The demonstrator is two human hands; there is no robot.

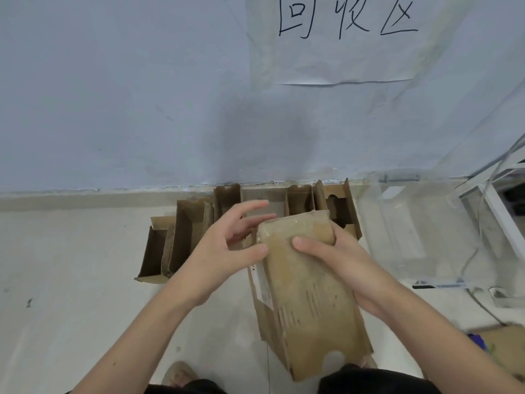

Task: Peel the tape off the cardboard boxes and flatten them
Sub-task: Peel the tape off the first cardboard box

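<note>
A brown cardboard box (309,302) is held up in front of me, long side pointing away, its far end covered with shiny clear tape (295,227). My right hand (341,265) grips the box from the right, thumb lying across its top face and fingers curled behind. My left hand (227,245) is at the box's upper left corner with the thumb tip touching the taped edge; its other fingers are spread and relaxed, holding nothing.
Several opened cardboard boxes (187,237) stand in a row on the pale floor against the wall. A clear plastic bin (412,228) sits to the right, a white metal frame (500,206) beyond it. More cardboard (502,342) lies at the lower right. A handwritten paper sign (341,38) hangs on the wall.
</note>
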